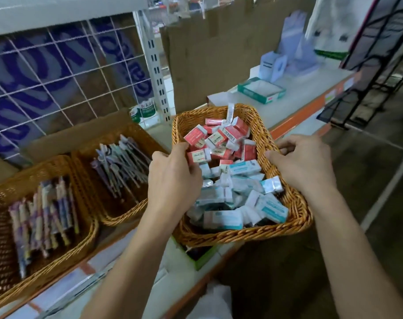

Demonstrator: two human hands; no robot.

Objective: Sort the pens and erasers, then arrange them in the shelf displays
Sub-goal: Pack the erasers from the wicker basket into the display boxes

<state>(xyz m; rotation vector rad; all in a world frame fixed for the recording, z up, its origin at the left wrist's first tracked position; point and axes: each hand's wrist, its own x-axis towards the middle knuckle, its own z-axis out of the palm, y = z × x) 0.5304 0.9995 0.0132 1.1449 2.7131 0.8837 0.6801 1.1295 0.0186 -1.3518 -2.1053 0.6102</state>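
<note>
Wicker, orange-brown: eraser basket [298,204] at ctr-right of frame, on the front edge of a white shelf [297,104] w/ an orange edge strip.

Head view, single frame:

- left hand [172,178] on the basket's L rim. Fingers curled over the rim and down inside, thumb up on the rim; grips the wicker.
- right hand [304,162] on the R rim, fingers curled tight round the top edge.
- Cannot tell if the basket is lifted or resting. A green box [202,257] shows under its near-L corner.
- Contents roughly sorted. red erasers [195,137] fill the far half, teal erasers [273,207] the near half, both in loose heaps.
- Writing: "2B" legible on several red-sleeved pieces; small red brand word beside it unreadable. Teal sleeves carry white print, too blurred to read.
- L of ctr: second wicker basket [124,218] holds thin pens [118,163] w/ ornamented tops, lying roughly parallel.
- Lower L: third wicker basket [90,229], just beside the second, holds wrapped pens [44,210] in purple/blue/cream sleeves. Motion blur, no text readable.
- Upper L: white wire grid [58,77]. Cardboard behind it has large blue lettering, not readable.
- Upper ctr-R: shallow green-and-white carton [260,89] on the shelf, red label on its near corner, illegible.
- Far R: black wire rack [368,77].
</note>
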